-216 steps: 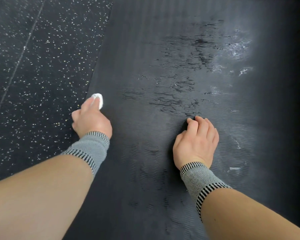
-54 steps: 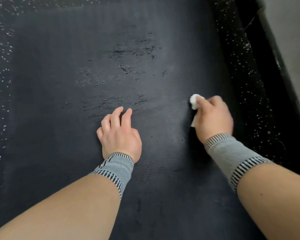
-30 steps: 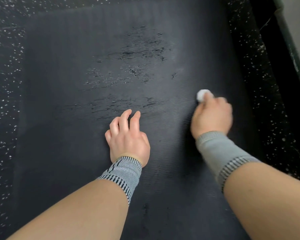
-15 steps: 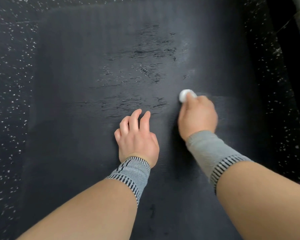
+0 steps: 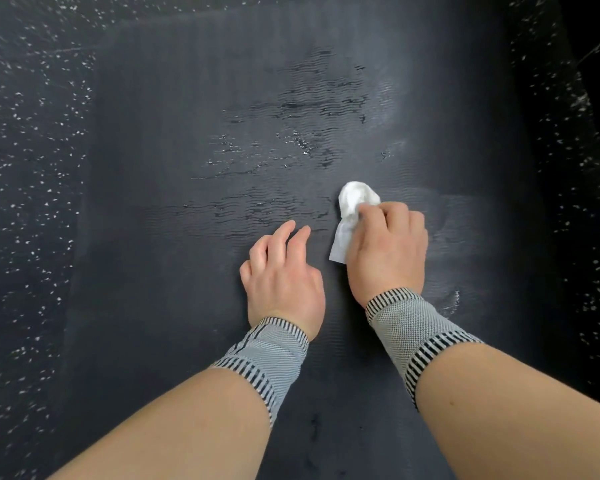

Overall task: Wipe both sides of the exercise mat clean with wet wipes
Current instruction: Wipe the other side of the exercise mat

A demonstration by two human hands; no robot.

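A dark ribbed exercise mat (image 5: 187,133) lies flat on the floor and fills most of the view, with wet streaks across its middle. My right hand (image 5: 388,251) grips a crumpled white wet wipe (image 5: 352,209) and presses it onto the mat near the centre. Part of the wipe sticks out ahead of and to the left of the fingers. My left hand (image 5: 284,275) rests on the mat just left of it, fingers spread and lightly bent, holding nothing. Both wrists wear grey knitted bands with striped edges.
Black rubber flooring with white flecks (image 5: 25,168) borders the mat on the left, at the top and on the right (image 5: 575,168). A dark strip runs along the far right edge of the view.
My right hand has slid the wipe leftward across the mat, from near its right edge to the centre, close beside my left hand. The left hand has stayed planted.
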